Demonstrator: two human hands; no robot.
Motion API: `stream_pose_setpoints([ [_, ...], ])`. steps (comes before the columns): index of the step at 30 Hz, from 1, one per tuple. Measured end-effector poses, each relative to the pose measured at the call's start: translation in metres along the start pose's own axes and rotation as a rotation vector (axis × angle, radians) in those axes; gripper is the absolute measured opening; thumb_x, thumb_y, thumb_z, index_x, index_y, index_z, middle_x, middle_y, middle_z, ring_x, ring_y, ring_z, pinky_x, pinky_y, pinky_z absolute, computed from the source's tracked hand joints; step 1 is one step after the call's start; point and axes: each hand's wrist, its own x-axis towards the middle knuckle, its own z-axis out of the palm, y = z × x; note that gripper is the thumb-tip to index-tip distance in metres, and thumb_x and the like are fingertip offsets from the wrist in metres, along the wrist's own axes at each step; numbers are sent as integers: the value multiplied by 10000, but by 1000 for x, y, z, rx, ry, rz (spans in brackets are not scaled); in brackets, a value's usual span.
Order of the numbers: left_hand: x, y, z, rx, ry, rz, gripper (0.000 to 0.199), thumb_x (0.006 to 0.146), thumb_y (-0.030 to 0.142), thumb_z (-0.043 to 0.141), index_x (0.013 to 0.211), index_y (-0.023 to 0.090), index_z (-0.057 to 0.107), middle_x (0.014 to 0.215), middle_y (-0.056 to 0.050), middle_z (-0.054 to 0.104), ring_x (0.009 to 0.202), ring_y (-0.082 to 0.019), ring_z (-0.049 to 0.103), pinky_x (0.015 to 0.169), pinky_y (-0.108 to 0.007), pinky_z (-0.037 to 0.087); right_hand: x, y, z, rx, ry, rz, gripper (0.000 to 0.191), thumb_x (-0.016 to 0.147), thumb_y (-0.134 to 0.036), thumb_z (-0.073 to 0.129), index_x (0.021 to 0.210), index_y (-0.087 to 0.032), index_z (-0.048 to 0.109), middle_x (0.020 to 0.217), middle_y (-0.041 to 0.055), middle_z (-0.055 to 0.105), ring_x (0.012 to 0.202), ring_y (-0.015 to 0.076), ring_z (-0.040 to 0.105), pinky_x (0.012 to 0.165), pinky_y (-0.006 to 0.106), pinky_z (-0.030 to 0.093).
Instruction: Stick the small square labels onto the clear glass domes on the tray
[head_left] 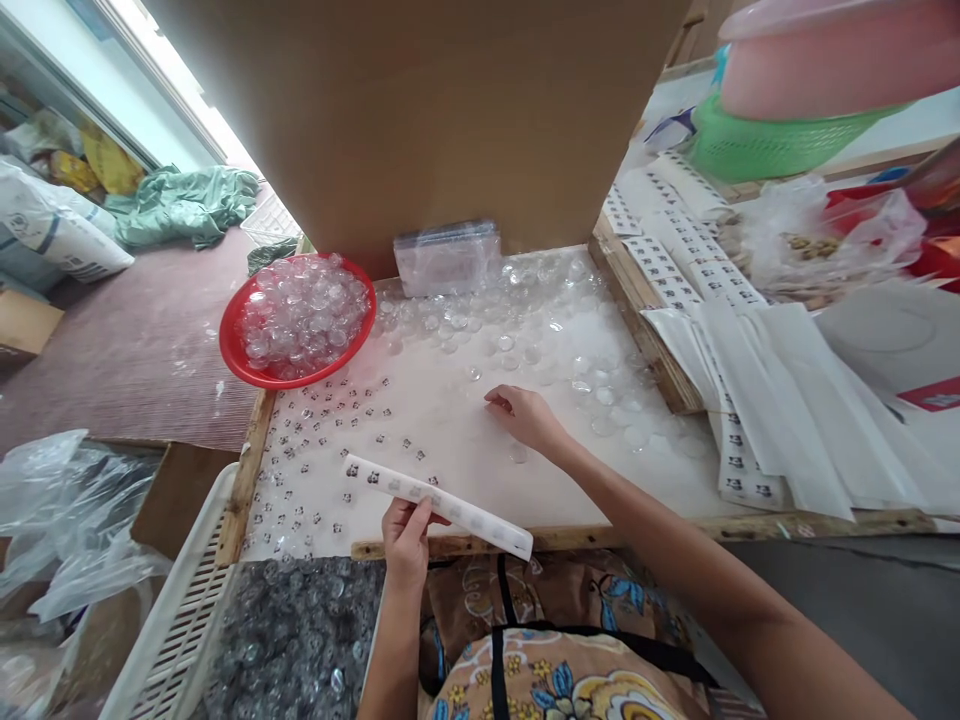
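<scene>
My left hand is closed on a long white strip printed with small black panda figures, held slanting over the table's front edge. My right hand is over the middle of the white tabletop, its fingers pinched together; what they hold, if anything, is too small to name. Loose clear discs lie beyond it and to its right. On the left part of the tabletop are many small panda pieces. A red basin full of clear discs stands at the back left.
A tall cardboard box rises behind the table, with a clear plastic pack before it. More panda strips lie right of a wooden rail. A white crate and many clear pieces are below the front left.
</scene>
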Motion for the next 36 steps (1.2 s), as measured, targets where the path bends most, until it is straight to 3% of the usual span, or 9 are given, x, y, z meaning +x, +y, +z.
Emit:
stream_pose_setpoints([
  [5, 2, -4, -3, -5, -36, -5, 280, 643, 396, 845, 764, 163, 749, 695, -27, 726, 605, -169, 677, 523, -263, 590, -5, 6, -4, -139, 60, -63, 177, 907, -196, 573, 1033, -200, 698, 1068, 104, 665, 901, 215, 653, 744, 318, 503],
  [10, 2, -4, -4, -6, -45, 2, 289, 655, 400, 841, 788, 160, 751, 713, -29, 732, 616, -171, 683, 532, -276, 599, -10, -1, -5, -211, 26, -96, 221, 860, -128, 624, 1049, -213, 701, 1125, 115, 656, 1081, 293, 592, 826, 382, 514],
  [13, 0, -3, -1, -1, -25, 8, 302, 635, 409, 842, 767, 158, 738, 703, -29, 730, 581, -173, 678, 507, -277, 588, -18, -1, -13, -197, 4, -117, 201, 879, -189, 631, 1071, -206, 692, 1090, 122, 652, 1047, 286, 604, 843, 401, 517],
  [15, -2, -1, 2, 4, -12, 16, 302, 626, 406, 841, 753, 157, 730, 685, -27, 723, 570, -170, 673, 499, -270, 581, -29, 3, -20, -179, -80, -157, 270, 852, -244, 686, 1119, -210, 675, 1067, 113, 642, 991, 269, 623, 830, 391, 522],
  [17, -2, 0, 4, 4, -4, 22, 295, 620, 400, 843, 732, 154, 724, 651, -20, 709, 553, -159, 662, 493, -256, 573, -42, 7, -23, -189, -185, -191, 348, 788, -230, 752, 1127, -218, 673, 1052, 103, 629, 944, 255, 633, 822, 382, 523],
  [19, -1, 0, 5, -1, 0, 18, 295, 609, 396, 851, 712, 152, 722, 633, -15, 702, 528, -146, 648, 480, -241, 563, -53, 11, -23, -199, -225, -220, 312, 764, -173, 755, 1066, -214, 688, 1035, 99, 617, 925, 241, 632, 837, 376, 520],
  [26, 0, -7, -1, 13, -14, 44, 313, 655, 426, 825, 765, 148, 732, 671, -27, 710, 547, -156, 655, 501, -266, 581, -50, 13, -10, 8, -114, -142, 142, 826, -140, 629, 960, -185, 624, 1001, 74, 608, 726, 136, 628, 711, 277, 518],
  [33, -1, -13, -5, 13, -27, 56, 294, 691, 411, 810, 784, 145, 730, 690, -31, 710, 571, -156, 660, 510, -255, 570, -40, 25, -16, 104, -63, -16, 135, 847, -141, 520, 896, -205, 629, 800, 34, 690, 736, 170, 656, 696, 279, 504],
  [36, 0, -12, -4, 9, -34, 52, 286, 687, 405, 813, 776, 146, 727, 687, -27, 706, 588, -157, 660, 520, -256, 573, -40, 32, -21, 87, -42, 34, 129, 831, -138, 536, 890, -198, 634, 858, 56, 698, 756, 173, 662, 704, 289, 520],
])
